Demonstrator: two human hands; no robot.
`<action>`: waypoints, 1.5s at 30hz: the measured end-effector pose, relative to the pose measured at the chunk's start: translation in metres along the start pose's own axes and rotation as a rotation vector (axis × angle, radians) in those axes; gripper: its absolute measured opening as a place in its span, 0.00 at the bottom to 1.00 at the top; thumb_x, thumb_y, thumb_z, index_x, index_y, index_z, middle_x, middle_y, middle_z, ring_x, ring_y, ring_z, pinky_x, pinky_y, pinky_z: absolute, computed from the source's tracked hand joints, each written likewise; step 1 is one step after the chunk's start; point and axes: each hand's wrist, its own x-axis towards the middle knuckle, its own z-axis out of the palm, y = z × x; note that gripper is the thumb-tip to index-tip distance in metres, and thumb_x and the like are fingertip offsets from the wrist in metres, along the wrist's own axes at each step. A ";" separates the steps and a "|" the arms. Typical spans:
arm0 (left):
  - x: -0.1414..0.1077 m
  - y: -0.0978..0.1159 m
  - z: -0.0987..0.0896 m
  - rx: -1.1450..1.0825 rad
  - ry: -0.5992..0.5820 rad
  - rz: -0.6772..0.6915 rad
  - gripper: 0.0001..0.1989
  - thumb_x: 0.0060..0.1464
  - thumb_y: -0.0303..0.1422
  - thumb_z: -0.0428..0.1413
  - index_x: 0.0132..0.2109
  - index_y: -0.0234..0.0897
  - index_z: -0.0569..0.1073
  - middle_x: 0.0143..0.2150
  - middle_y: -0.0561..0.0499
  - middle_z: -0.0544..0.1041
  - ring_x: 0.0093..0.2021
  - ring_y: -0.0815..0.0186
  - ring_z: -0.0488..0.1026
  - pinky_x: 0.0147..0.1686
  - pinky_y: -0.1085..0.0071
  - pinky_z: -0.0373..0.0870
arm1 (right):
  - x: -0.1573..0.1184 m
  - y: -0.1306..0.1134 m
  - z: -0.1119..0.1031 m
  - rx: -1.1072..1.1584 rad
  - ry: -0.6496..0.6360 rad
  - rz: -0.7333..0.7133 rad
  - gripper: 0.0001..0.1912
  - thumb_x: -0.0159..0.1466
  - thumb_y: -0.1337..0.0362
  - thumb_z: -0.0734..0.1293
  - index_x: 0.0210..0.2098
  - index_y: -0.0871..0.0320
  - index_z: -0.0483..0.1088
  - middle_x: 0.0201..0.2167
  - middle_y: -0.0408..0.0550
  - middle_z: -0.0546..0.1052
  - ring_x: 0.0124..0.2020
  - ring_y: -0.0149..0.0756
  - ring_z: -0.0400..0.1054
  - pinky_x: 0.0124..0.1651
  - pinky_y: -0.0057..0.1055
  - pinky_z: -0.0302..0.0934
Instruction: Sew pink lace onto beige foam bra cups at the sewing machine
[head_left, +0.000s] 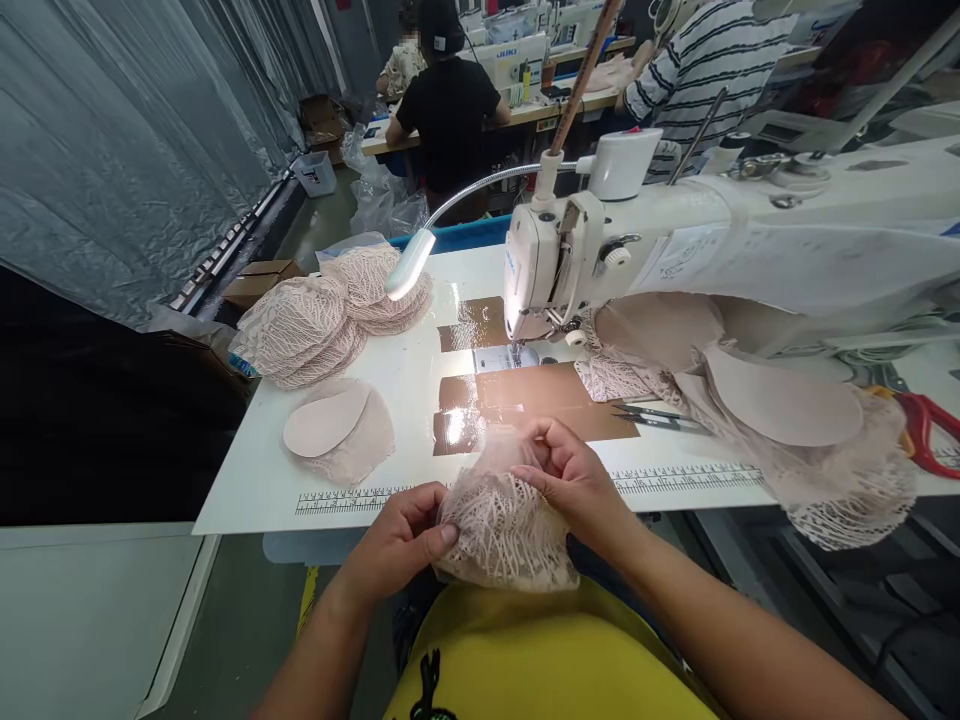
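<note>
A pale pink lace piece with sheer fabric hangs at the table's front edge, held between both hands. My left hand pinches its left side, thumb on top. My right hand grips its upper right edge between thumb and fingers. Beyond them stands a white sewing machine, its needle area lit. On the left of the table, an oval pad rests on a sheer piece. Behind that lie stacked lace pieces.
More pads and lace lie under the machine arm at right, beside tweezers and red-handled scissors. A lamp bends over the table. People sit at machines behind.
</note>
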 end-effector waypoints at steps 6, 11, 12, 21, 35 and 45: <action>0.001 0.001 0.007 0.143 0.144 0.103 0.11 0.57 0.38 0.53 0.36 0.33 0.69 0.29 0.53 0.65 0.30 0.71 0.61 0.31 0.75 0.60 | 0.000 -0.007 -0.012 -0.363 -0.123 -0.152 0.17 0.67 0.54 0.56 0.36 0.58 0.70 0.30 0.45 0.71 0.34 0.34 0.65 0.37 0.29 0.58; -0.002 -0.006 0.011 0.238 0.144 0.119 0.10 0.59 0.37 0.52 0.45 0.36 0.67 0.36 0.50 0.68 0.33 0.69 0.65 0.34 0.73 0.64 | 0.001 -0.014 -0.013 -0.528 -0.232 -0.202 0.15 0.63 0.55 0.63 0.28 0.59 0.69 0.25 0.44 0.70 0.29 0.32 0.63 0.33 0.27 0.56; -0.002 -0.005 0.011 0.246 0.154 0.138 0.15 0.57 0.37 0.54 0.50 0.39 0.64 0.40 0.49 0.69 0.35 0.68 0.66 0.35 0.73 0.65 | 0.001 -0.014 -0.012 -0.556 -0.238 -0.213 0.13 0.62 0.56 0.64 0.27 0.59 0.69 0.24 0.43 0.70 0.28 0.31 0.63 0.32 0.27 0.56; 0.017 0.040 -0.009 0.659 -0.364 0.152 0.11 0.50 0.37 0.59 0.39 0.36 0.75 0.35 0.50 0.74 0.34 0.65 0.69 0.36 0.72 0.67 | -0.006 -0.012 -0.001 -0.632 -0.326 -0.255 0.06 0.61 0.64 0.65 0.28 0.59 0.71 0.25 0.43 0.72 0.26 0.29 0.64 0.30 0.25 0.56; -0.001 0.061 -0.017 0.837 -0.125 0.236 0.20 0.52 0.37 0.58 0.52 0.40 0.68 0.33 0.53 0.70 0.32 0.69 0.67 0.34 0.75 0.63 | -0.011 -0.017 -0.004 -0.611 -0.302 -0.281 0.08 0.53 0.75 0.64 0.28 0.58 0.73 0.25 0.42 0.75 0.26 0.29 0.67 0.29 0.24 0.58; 0.010 0.049 -0.010 1.104 -0.485 -0.084 0.08 0.47 0.34 0.59 0.25 0.36 0.70 0.19 0.57 0.67 0.20 0.72 0.61 0.21 0.75 0.51 | -0.014 -0.021 -0.008 -0.555 -0.284 -0.231 0.08 0.52 0.76 0.63 0.26 0.59 0.72 0.23 0.42 0.74 0.24 0.28 0.66 0.27 0.23 0.58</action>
